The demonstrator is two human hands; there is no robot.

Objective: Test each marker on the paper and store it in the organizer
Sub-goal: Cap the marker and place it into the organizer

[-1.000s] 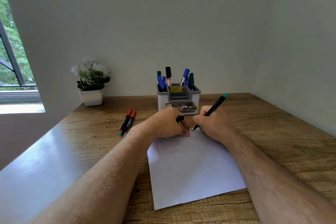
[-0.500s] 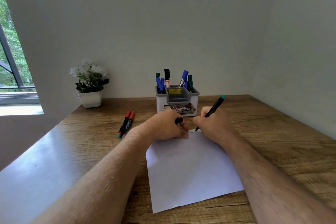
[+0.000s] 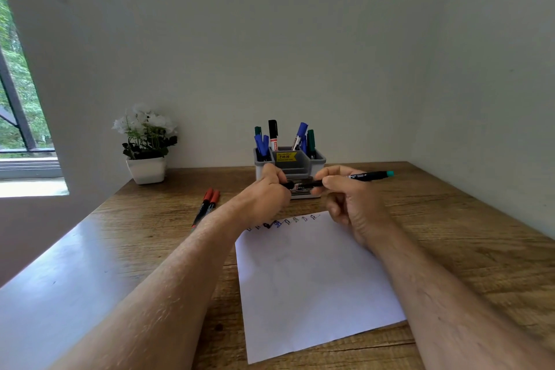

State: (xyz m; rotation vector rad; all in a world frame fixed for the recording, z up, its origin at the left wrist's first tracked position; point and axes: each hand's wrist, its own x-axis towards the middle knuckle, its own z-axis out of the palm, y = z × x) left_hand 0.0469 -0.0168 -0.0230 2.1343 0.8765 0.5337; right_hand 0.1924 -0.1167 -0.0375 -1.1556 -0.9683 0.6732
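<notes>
At frame centre, above the paper [image 3: 312,276], the right hand [image 3: 348,204] grips a marker [image 3: 368,176]; the left hand [image 3: 267,192] pinches its cap [image 3: 289,185].

Wooden table [image 3: 450,219]: paper [image 3: 315,279], organizer [image 3: 318,164], markers [image 3: 207,207], plant [image 3: 147,144]

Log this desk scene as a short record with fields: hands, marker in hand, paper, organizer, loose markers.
right hand: holds a black marker with a teal end, level above the paper
left hand: pinches the black cap at the marker's tip end
paper: flat on the wooden desk, a row of small test marks along its far edge
organizer: behind the hands, holds blue, green and black markers upright
loose markers: two red-capped markers left of the paper
</notes>
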